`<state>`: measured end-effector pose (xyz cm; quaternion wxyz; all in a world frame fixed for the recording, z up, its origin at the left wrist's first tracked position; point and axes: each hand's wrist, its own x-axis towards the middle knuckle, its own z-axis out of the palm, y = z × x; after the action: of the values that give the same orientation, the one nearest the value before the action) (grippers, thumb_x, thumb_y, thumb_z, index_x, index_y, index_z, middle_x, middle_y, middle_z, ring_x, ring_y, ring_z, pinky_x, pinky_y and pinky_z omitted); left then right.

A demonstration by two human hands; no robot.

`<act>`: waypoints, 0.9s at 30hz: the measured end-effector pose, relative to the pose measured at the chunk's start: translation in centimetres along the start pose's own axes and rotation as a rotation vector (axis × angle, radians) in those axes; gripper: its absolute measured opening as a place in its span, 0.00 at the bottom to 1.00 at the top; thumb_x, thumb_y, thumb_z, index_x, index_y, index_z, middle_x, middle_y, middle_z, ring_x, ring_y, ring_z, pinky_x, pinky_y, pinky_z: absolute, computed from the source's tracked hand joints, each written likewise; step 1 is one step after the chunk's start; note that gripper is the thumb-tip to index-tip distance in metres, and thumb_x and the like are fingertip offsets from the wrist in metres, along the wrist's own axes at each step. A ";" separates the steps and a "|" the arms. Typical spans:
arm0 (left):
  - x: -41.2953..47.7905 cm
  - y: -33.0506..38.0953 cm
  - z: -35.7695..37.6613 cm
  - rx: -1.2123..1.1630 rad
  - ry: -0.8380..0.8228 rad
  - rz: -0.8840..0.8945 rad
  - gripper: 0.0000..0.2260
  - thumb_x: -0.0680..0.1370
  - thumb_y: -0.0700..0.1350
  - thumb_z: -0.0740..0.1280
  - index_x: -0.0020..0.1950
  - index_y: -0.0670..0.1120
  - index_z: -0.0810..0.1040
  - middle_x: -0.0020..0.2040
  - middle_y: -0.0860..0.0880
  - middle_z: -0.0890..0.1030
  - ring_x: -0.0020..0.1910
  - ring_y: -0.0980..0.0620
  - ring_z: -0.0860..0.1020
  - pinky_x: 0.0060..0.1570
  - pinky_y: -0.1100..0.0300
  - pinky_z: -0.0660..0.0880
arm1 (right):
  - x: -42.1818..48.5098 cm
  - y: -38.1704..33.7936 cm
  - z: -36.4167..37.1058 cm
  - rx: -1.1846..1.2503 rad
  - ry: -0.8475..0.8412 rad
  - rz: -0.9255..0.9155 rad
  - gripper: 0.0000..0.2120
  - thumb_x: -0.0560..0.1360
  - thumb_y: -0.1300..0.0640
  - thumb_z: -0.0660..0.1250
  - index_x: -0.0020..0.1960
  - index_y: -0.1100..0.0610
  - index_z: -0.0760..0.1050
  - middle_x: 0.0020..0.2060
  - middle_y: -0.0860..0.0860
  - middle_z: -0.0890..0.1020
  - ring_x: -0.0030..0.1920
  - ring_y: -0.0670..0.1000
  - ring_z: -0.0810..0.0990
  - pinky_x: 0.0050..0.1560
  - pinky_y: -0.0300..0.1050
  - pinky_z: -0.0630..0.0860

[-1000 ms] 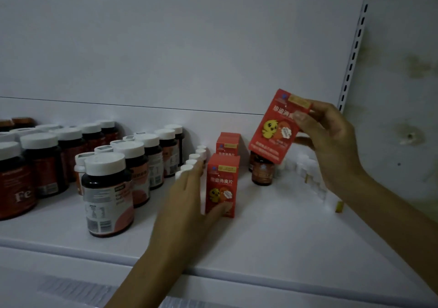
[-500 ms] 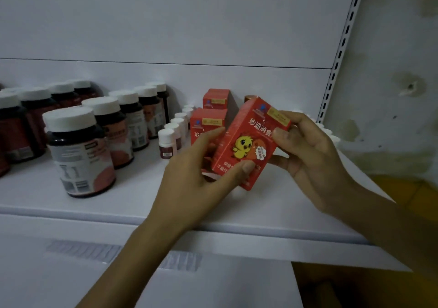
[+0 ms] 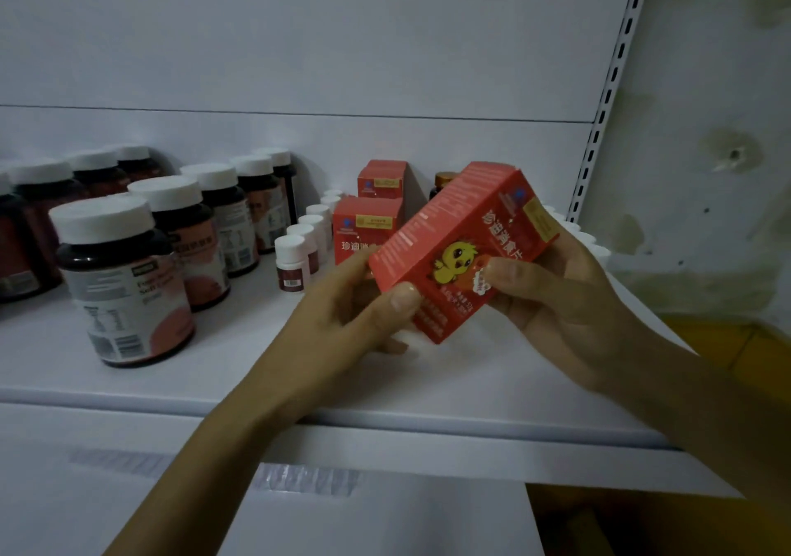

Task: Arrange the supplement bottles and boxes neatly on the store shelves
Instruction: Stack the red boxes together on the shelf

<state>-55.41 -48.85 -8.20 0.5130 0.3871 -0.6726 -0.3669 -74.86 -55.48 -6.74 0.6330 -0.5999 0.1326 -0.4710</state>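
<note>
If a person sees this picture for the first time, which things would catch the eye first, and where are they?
First, the red box with a yellow chick, held tilted in both hands, left hand and right hand, at centre. Next, the big dark bottles with white caps standing in rows at left on the white shelf. Two matching red boxes stand behind.

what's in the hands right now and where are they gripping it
One red box, tilted, held by both hands. The left hand pinches its lower-left corner; the right hand grips its right side, thumb on the front face.
</note>
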 end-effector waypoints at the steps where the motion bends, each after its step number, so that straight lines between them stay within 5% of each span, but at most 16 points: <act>1: 0.3 -0.2 -0.1 -0.039 -0.030 -0.050 0.27 0.60 0.76 0.65 0.54 0.66 0.77 0.52 0.57 0.83 0.50 0.53 0.83 0.43 0.62 0.79 | 0.0 0.0 -0.1 0.020 -0.006 0.000 0.39 0.53 0.53 0.84 0.61 0.55 0.73 0.51 0.53 0.82 0.55 0.53 0.82 0.48 0.44 0.80; 4: 0.5 -0.2 -0.6 -0.140 -0.057 -0.145 0.18 0.60 0.73 0.69 0.47 0.71 0.79 0.49 0.56 0.84 0.48 0.50 0.83 0.43 0.59 0.80 | -0.1 0.1 -0.2 0.040 -0.038 -0.004 0.37 0.54 0.56 0.83 0.61 0.53 0.73 0.51 0.52 0.82 0.56 0.53 0.81 0.49 0.44 0.80; 9: -0.5 -0.1 -0.5 0.116 0.054 0.084 0.22 0.64 0.57 0.73 0.56 0.61 0.72 0.56 0.59 0.79 0.54 0.54 0.80 0.42 0.60 0.80 | -0.1 0.1 -0.1 -0.100 -0.152 0.054 0.42 0.58 0.56 0.82 0.68 0.44 0.68 0.58 0.55 0.78 0.60 0.57 0.78 0.51 0.54 0.80; 12: -0.7 -0.4 -0.2 0.234 0.079 0.153 0.26 0.63 0.57 0.74 0.58 0.63 0.69 0.59 0.62 0.75 0.57 0.55 0.78 0.39 0.60 0.80 | -0.3 0.1 -0.1 -0.074 -0.097 0.064 0.43 0.54 0.54 0.83 0.66 0.41 0.71 0.63 0.56 0.74 0.59 0.57 0.80 0.47 0.53 0.81; 15: -0.5 -0.5 -0.4 0.215 0.053 0.137 0.30 0.62 0.58 0.75 0.61 0.64 0.67 0.60 0.64 0.74 0.59 0.55 0.77 0.42 0.59 0.80 | -0.5 0.1 -0.3 -0.057 -0.073 0.054 0.41 0.53 0.56 0.83 0.64 0.43 0.73 0.58 0.53 0.79 0.57 0.54 0.81 0.47 0.49 0.81; 19: -0.4 0.0 -0.3 0.082 0.017 -0.005 0.42 0.58 0.72 0.71 0.68 0.61 0.64 0.59 0.64 0.76 0.57 0.58 0.78 0.44 0.60 0.79 | -1.0 -0.1 -0.3 -0.052 -0.115 0.022 0.35 0.55 0.61 0.80 0.59 0.47 0.76 0.53 0.52 0.82 0.56 0.53 0.82 0.47 0.46 0.80; 23: -0.6 0.8 0.2 0.026 0.051 -0.083 0.17 0.72 0.63 0.65 0.57 0.58 0.74 0.49 0.61 0.82 0.45 0.58 0.82 0.35 0.65 0.77 | -1.3 0.1 0.1 -0.114 -0.110 0.021 0.35 0.56 0.65 0.76 0.58 0.41 0.76 0.54 0.47 0.82 0.57 0.49 0.81 0.48 0.44 0.80; 27: -0.6 0.4 -0.1 0.049 0.120 0.006 0.14 0.69 0.53 0.68 0.53 0.54 0.74 0.51 0.59 0.82 0.46 0.55 0.82 0.34 0.65 0.77 | -1.1 0.3 -0.1 -0.263 -0.123 0.015 0.49 0.56 0.58 0.82 0.70 0.41 0.64 0.61 0.45 0.77 0.61 0.50 0.78 0.51 0.45 0.79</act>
<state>-55.31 -48.10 -8.05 0.5437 0.4188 -0.6507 -0.3249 -75.36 -54.76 -7.40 0.5593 -0.7045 0.1587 -0.4070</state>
